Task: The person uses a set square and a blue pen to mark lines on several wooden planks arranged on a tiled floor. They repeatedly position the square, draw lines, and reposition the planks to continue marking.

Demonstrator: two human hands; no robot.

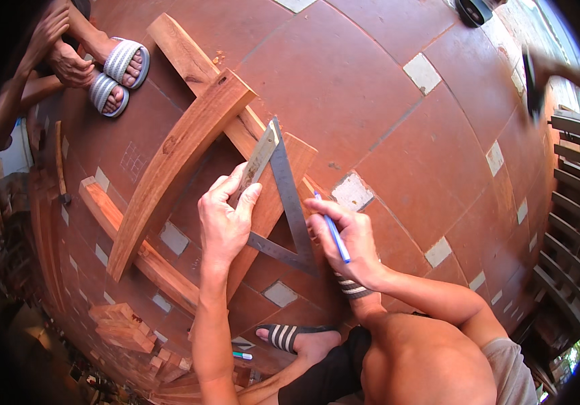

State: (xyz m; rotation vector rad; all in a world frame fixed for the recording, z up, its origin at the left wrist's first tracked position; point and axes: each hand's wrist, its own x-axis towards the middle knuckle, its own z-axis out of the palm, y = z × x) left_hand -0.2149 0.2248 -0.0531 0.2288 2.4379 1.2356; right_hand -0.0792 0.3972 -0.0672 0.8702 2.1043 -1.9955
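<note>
My left hand point(224, 219) is closed on the thick metal stock of a triangular try square point(288, 182), fingers and thumb pinching its edges. The square lies across a reddish wooden board point(300, 154), its thin dark blade toward my right side. A blue and white pen point(334, 233) is gripped in my right hand point(357, 246), just right of the blade. The pen slants, and its writing end is hard to make out. To the left, a curved wooden piece point(175, 162) rests across two straight beams, a far beam point(178, 50) and a near beam point(104, 209).
Another person's hands and striped slippers point(124, 64) are at the upper left. Cut wood blocks point(124, 327) lie at the lower left, and a hammer-like tool point(60, 162) at the far left. Slatted wooden pieces point(576, 196) line the right. My striped sandal point(283, 337) is near the front.
</note>
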